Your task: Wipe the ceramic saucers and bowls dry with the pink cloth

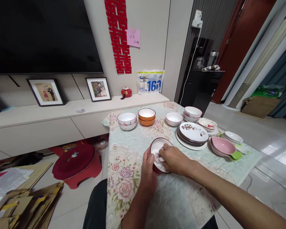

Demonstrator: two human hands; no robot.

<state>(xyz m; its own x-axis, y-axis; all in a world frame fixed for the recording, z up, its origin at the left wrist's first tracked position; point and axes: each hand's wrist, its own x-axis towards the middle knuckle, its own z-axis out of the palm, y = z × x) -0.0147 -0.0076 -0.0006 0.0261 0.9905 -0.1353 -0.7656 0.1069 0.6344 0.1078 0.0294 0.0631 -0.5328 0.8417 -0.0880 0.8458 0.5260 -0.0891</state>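
Observation:
My left hand (149, 165) grips a white bowl (157, 144) with a dark rim by its left side, tilted towards me above the table. Inside that bowl, my right hand (171, 156) is closed on a crumpled white cloth or tissue (159, 158), pressed against the inner wall. The fingers of the right hand partly cover the cloth. Just beyond stand stacked white bowls (127, 122), orange bowls (146, 118) and a single white bowl with a red rim (174, 119). Right of my hands is a stack of plates (192, 133) with a brown flower pattern.
The table wears a floral tablecloth (128, 187). Pink bowls (223, 145), small white bowls (233, 136) and red-rimmed bowls (192, 112) stand at the right. A red stool (78, 162) and flattened cardboard (21, 206) lie left. A low cabinet (92, 119) runs behind.

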